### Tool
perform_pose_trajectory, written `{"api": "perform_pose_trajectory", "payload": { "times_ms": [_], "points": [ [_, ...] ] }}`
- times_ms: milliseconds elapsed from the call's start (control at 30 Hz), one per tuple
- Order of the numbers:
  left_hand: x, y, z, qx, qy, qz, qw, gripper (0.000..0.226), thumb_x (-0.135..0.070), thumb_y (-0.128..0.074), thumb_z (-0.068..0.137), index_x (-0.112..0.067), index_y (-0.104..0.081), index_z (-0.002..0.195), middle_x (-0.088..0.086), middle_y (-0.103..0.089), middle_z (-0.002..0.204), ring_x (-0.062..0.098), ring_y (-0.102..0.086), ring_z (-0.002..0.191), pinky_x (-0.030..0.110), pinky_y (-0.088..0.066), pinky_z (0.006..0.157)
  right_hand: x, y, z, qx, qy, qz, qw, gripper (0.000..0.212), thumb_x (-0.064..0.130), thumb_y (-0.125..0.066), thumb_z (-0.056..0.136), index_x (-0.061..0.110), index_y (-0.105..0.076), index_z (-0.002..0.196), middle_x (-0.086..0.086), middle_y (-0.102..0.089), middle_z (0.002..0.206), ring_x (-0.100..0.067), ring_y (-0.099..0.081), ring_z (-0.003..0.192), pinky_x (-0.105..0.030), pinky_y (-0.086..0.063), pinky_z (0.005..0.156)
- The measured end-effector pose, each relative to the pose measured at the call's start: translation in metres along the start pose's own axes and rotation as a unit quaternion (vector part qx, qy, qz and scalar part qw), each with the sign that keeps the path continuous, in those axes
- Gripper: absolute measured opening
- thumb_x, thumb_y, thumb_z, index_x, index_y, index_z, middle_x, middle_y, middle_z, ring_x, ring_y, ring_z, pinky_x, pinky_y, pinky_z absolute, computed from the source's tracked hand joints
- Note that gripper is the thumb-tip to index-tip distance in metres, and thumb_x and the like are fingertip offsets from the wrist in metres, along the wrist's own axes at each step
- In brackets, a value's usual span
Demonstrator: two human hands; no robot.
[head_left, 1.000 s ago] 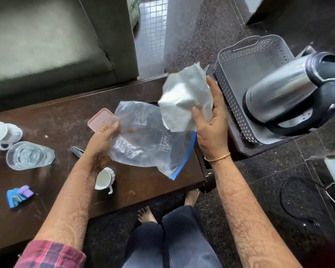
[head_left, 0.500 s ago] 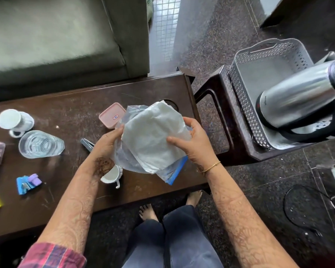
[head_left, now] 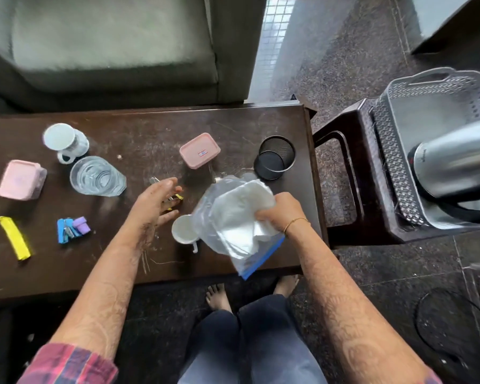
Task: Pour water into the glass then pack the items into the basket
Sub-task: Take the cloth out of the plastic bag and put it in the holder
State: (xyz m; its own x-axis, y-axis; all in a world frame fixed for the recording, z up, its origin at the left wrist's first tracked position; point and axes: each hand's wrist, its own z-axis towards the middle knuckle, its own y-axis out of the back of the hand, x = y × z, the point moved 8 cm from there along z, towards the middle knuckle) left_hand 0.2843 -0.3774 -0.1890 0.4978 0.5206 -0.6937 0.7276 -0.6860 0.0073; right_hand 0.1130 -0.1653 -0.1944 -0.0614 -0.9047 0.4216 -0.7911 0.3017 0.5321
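My right hand (head_left: 279,210) grips a bunch of clear plastic zip bags (head_left: 233,225) with a blue edge, held low over the right end of the dark table (head_left: 122,267). My left hand (head_left: 157,202) hovers open, fingers spread, over metal clips with yellow parts (head_left: 175,198) on the table. A glass of water (head_left: 96,176) stands at the left. A grey basket (head_left: 399,173) sits on a dark stool (head_left: 344,173) at the right, with a steel kettle (head_left: 455,162) in it. A small white cup (head_left: 185,230) lies beside the bags.
On the table are two pink-lidded boxes (head_left: 200,153) (head_left: 21,180), a white mug (head_left: 64,141), a black mesh holder (head_left: 275,160), a yellow clip (head_left: 13,236) and blue and purple clips (head_left: 71,228). A sofa (head_left: 108,45) stands behind. A cable (head_left: 460,322) lies on the floor.
My left hand has let go of the bags and moved left over the clips. My right hand now holds the bags alone, lower and nearer the table edge. The view shifted right.
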Motion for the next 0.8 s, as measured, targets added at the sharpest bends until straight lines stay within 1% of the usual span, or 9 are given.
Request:
{"api": "perform_pose_trajectory", "payload": {
  "times_ms": [133, 267, 333, 400, 533, 600, 667, 733, 800],
  "points": [
    [0.011, -0.014, -0.003, -0.010, -0.010, -0.005, 1.000, 0.028, -0.028, -0.046, 0.099, -0.020, -0.059, 0.123, 0.001, -0.063, 0.116, 0.020, -0.057, 0.110, 0.033, -0.049, 0.085, -0.022, -0.007, 0.012, -0.039, -0.030, -0.010, 0.999, 0.029, 0.017, -0.065, 0.076, 0.005, -0.061, 0.102, -0.017, -0.068, 0.102, -0.036, -0.063, 0.100, -0.035, -0.048, 0.077],
    [0.014, -0.033, -0.003, -0.010, -0.021, -0.013, 1.000, 0.027, -0.023, -0.047, 0.099, -0.018, -0.056, 0.124, 0.004, -0.062, 0.116, 0.018, -0.060, 0.104, 0.031, -0.052, 0.080, -0.008, -0.003, 0.003, -0.061, 0.036, 0.023, 0.997, 0.060, 0.019, -0.062, 0.082, 0.014, -0.038, 0.136, -0.015, -0.062, 0.118, -0.036, -0.058, 0.108, -0.040, -0.047, 0.088],
    [0.012, -0.042, -0.007, -0.017, -0.045, -0.005, 0.999, 0.024, -0.021, -0.050, 0.098, -0.019, -0.057, 0.121, 0.003, -0.063, 0.114, 0.016, -0.061, 0.101, 0.028, -0.051, 0.079, 0.000, 0.010, -0.009, -0.080, 0.073, 0.048, 0.993, 0.058, 0.020, -0.065, 0.082, 0.013, -0.040, 0.134, -0.012, -0.062, 0.115, -0.032, -0.058, 0.107, -0.038, -0.046, 0.086],
    [0.011, -0.053, -0.013, -0.023, -0.066, -0.010, 0.997, 0.022, -0.020, -0.053, 0.096, -0.019, -0.057, 0.117, 0.002, -0.063, 0.110, 0.016, -0.061, 0.100, 0.026, -0.051, 0.079, 0.007, 0.024, -0.023, -0.084, 0.121, 0.090, 0.985, 0.039, 0.020, -0.067, 0.082, 0.011, -0.054, 0.118, -0.006, -0.064, 0.104, -0.027, -0.061, 0.100, -0.037, -0.048, 0.083],
    [0.017, -0.088, -0.032, 0.013, -0.031, -0.046, 0.998, 0.043, -0.031, -0.060, 0.091, -0.020, -0.044, 0.129, 0.006, -0.061, 0.115, 0.023, -0.064, 0.102, 0.031, -0.053, 0.084, 0.008, 0.039, -0.046, -0.016, 0.140, 0.339, 0.930, 0.019, 0.013, -0.071, 0.082, 0.014, -0.064, 0.100, 0.000, -0.070, 0.094, -0.012, -0.067, 0.084, -0.029, -0.055, 0.077],
    [0.031, -0.108, -0.041, 0.064, 0.058, -0.102, 0.991, 0.055, -0.044, -0.060, 0.085, -0.022, -0.040, 0.132, 0.011, -0.064, 0.118, 0.026, -0.067, 0.101, 0.036, -0.055, 0.086, 0.002, 0.037, -0.046, 0.014, 0.132, 0.416, 0.900, 0.020, 0.013, -0.071, 0.082, 0.015, -0.066, 0.101, -0.005, -0.071, 0.101, -0.019, -0.067, 0.093, -0.034, -0.055, 0.084],
    [0.037, -0.126, -0.049, 0.140, 0.117, -0.147, 0.972, 0.058, -0.053, -0.059, 0.079, -0.021, -0.051, 0.127, 0.010, -0.069, 0.116, 0.028, -0.068, 0.104, 0.043, -0.054, 0.089, -0.003, 0.033, -0.044, 0.038, 0.129, 0.440, 0.888, 0.023, 0.016, -0.071, 0.081, 0.016, -0.066, 0.104, -0.010, -0.069, 0.110, -0.027, -0.065, 0.105, -0.040, -0.052, 0.092],
    [0.035, -0.137, -0.047, 0.175, 0.107, -0.162, 0.965, 0.072, -0.050, -0.071, 0.073, -0.023, -0.048, 0.136, 0.006, -0.062, 0.130, 0.025, -0.063, 0.114, 0.046, -0.052, 0.094, -0.010, 0.030, -0.041, 0.055, 0.120, 0.437, 0.890, 0.028, 0.015, -0.068, 0.083, 0.013, -0.064, 0.111, -0.012, -0.067, 0.116, -0.030, -0.063, 0.111, -0.042, -0.051, 0.095],
    [0.025, -0.136, -0.040, 0.143, 0.026, -0.092, 0.985, 0.082, -0.029, -0.078, 0.076, -0.031, -0.033, 0.145, -0.009, -0.049, 0.139, 0.004, -0.061, 0.111, 0.030, -0.056, 0.086, -0.017, 0.033, -0.038, 0.047, 0.122, 0.401, 0.907, 0.036, 0.014, -0.067, 0.085, 0.007, -0.058, 0.120, -0.014, -0.065, 0.120, -0.031, -0.061, 0.114, -0.044, -0.051, 0.096]
  ]
}}
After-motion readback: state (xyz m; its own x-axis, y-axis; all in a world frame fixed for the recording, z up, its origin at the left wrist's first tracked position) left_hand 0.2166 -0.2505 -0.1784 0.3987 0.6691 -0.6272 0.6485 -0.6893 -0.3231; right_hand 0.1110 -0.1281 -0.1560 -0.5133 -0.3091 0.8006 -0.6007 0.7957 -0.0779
